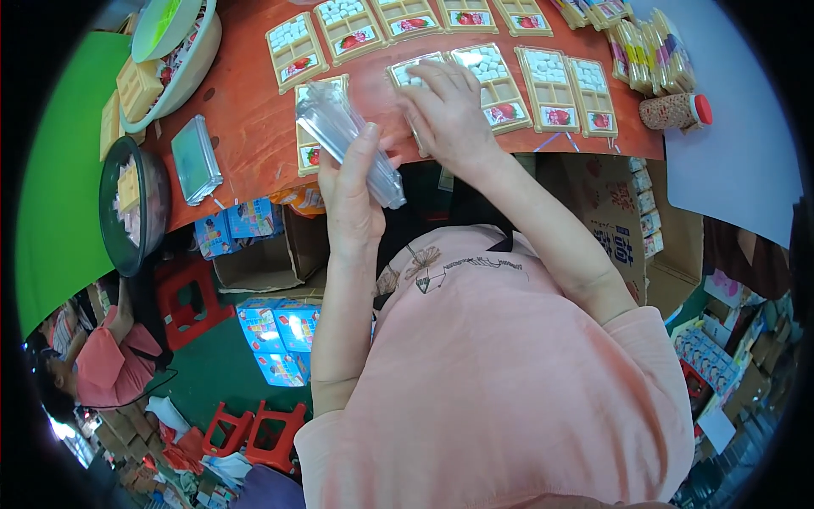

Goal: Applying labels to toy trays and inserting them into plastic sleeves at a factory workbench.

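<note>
My left hand grips a stack of clear plastic lids, tilted above the table. Under the lids, a cream tray with a strawberry picture is partly hidden. My right hand is over another cream tray, its fingers spread and reaching across the white pieces at the tray's top. Whether the fingertips press on it is hard to see. Beside that hand lies a tray with white pieces in its upper compartments and a strawberry picture below. Two similar trays lie to its right.
More trays line the far side. A second stack of clear lids lies at the left, near a dark bowl and a white basin. Bundled packets and a red-capped jar stand right. Another person is at left.
</note>
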`<state>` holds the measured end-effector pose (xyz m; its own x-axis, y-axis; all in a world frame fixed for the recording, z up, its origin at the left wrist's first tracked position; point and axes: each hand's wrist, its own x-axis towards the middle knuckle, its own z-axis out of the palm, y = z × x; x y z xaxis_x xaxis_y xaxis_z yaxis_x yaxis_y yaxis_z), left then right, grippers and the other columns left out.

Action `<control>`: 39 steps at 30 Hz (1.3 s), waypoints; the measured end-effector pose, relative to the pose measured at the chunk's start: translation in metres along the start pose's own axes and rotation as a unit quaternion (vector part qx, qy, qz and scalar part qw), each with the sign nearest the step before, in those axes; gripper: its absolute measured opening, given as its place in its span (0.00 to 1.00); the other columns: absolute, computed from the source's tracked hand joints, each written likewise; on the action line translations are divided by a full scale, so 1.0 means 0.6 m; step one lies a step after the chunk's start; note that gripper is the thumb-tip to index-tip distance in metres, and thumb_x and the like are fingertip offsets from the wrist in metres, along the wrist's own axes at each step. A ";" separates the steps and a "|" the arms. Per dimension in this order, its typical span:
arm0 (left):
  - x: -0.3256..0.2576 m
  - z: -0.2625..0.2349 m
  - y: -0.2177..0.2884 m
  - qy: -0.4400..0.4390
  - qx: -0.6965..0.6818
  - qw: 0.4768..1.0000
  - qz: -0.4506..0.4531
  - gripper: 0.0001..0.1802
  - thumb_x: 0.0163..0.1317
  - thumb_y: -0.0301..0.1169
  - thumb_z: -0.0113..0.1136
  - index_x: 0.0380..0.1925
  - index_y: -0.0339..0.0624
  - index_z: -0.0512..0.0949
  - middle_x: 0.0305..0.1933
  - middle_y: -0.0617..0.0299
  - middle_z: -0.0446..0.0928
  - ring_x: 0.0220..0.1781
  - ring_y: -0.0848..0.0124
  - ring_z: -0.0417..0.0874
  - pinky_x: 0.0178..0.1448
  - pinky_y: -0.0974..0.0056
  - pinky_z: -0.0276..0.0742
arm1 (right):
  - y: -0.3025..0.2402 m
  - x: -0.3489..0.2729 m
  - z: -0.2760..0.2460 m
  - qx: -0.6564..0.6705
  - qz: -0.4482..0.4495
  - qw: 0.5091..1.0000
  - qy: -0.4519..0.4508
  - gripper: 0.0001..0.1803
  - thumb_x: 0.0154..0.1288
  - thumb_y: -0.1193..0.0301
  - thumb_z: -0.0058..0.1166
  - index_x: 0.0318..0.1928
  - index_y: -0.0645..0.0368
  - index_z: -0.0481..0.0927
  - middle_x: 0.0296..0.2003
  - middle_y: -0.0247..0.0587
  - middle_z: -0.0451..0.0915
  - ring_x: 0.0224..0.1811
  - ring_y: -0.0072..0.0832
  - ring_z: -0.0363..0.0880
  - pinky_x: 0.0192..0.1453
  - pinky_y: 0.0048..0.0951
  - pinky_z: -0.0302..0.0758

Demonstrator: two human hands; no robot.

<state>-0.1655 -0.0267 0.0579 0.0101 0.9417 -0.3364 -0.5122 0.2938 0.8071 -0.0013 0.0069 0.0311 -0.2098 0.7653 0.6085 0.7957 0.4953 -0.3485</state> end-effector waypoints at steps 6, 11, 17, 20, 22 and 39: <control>0.005 -0.012 0.009 -0.017 -0.087 0.996 -0.014 0.17 0.66 0.37 0.64 0.46 0.36 0.76 0.38 0.62 0.79 0.32 0.74 0.82 0.31 0.67 0.81 | -0.096 0.014 -0.044 0.567 0.287 0.744 -0.206 0.09 0.70 0.66 0.62 0.40 0.59 0.83 0.36 0.31 0.81 0.39 0.23 0.79 0.46 0.27 0.76; -0.008 -0.030 0.018 -0.054 -0.021 0.998 -0.025 0.18 0.66 0.37 0.65 0.47 0.35 0.75 0.36 0.61 0.79 0.29 0.74 0.81 0.27 0.67 0.80 | -0.076 -0.004 -0.031 0.667 0.335 0.605 -0.277 0.10 0.69 0.64 0.64 0.41 0.58 0.84 0.33 0.28 0.81 0.38 0.17 0.78 0.46 0.23 0.76; -0.011 -0.038 0.019 -0.038 -0.017 0.999 -0.014 0.20 0.64 0.36 0.68 0.49 0.35 0.74 0.39 0.61 0.78 0.32 0.75 0.81 0.30 0.69 0.79 | -0.082 -0.009 -0.026 0.677 0.344 0.592 -0.268 0.10 0.71 0.66 0.62 0.40 0.60 0.84 0.34 0.28 0.82 0.37 0.17 0.78 0.45 0.23 0.77; -0.016 -0.035 0.025 -0.005 0.006 1.000 0.030 0.22 0.62 0.33 0.70 0.51 0.36 0.73 0.41 0.61 0.78 0.36 0.76 0.81 0.37 0.69 0.80 | -0.106 0.010 -0.052 0.596 0.351 0.659 -0.296 0.09 0.72 0.68 0.59 0.40 0.61 0.84 0.34 0.29 0.82 0.37 0.16 0.79 0.45 0.22 0.77; -0.018 -0.039 0.030 0.017 0.031 0.997 0.061 0.23 0.61 0.32 0.71 0.51 0.36 0.72 0.42 0.61 0.78 0.38 0.76 0.81 0.41 0.69 0.80 | -0.115 0.010 -0.052 0.557 0.318 0.707 -0.299 0.09 0.73 0.68 0.57 0.40 0.62 0.84 0.34 0.29 0.82 0.37 0.16 0.79 0.45 0.21 0.76; -0.017 -0.097 0.087 -0.081 0.012 0.995 -0.062 0.28 0.59 0.38 0.73 0.52 0.33 0.73 0.43 0.55 0.80 0.36 0.72 0.83 0.34 0.68 0.80 | -0.126 0.035 0.002 0.701 0.378 0.481 -0.365 0.08 0.70 0.70 0.62 0.39 0.63 0.83 0.30 0.39 0.83 0.18 0.17 0.75 0.17 0.17 0.67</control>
<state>-0.2425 -0.0303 0.0750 0.2116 0.9112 -0.3535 -0.4782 0.4120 0.7757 -0.0664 -0.0142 0.0693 -0.7133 0.6307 -0.3056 -0.2572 -0.6412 -0.7230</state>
